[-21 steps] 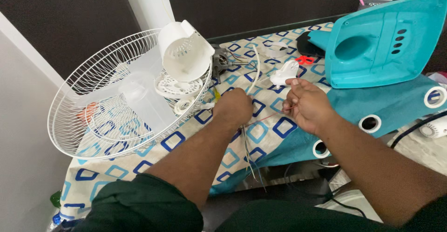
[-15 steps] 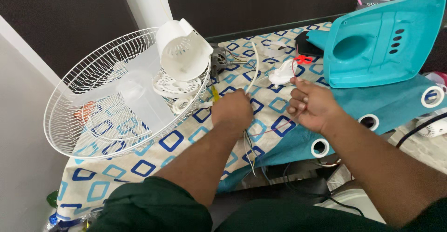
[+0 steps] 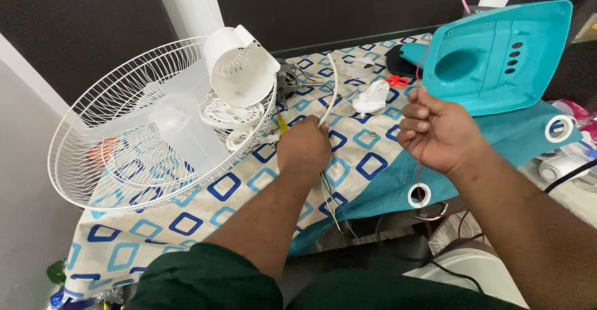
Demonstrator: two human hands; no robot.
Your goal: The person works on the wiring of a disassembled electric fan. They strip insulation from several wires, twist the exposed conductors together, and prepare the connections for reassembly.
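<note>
Left hand (image 3: 303, 148) fisted round white cable (image 3: 333, 89); right hand (image 3: 435, 129) pinching thin red wire (image 3: 425, 46).

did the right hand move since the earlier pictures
Yes. The right hand has lifted up and away from the left hand: before it lay low beside it on the patterned cloth, now it is raised near the turquoise fan base.

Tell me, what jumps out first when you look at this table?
The big white wire fan cage fills the left side of the patterned cloth, with a white motor cover tipped against it. At the far right leans a bright teal plastic shell. In the middle, the left hand grips white cable and the right hand pinches thin red wire.
</note>
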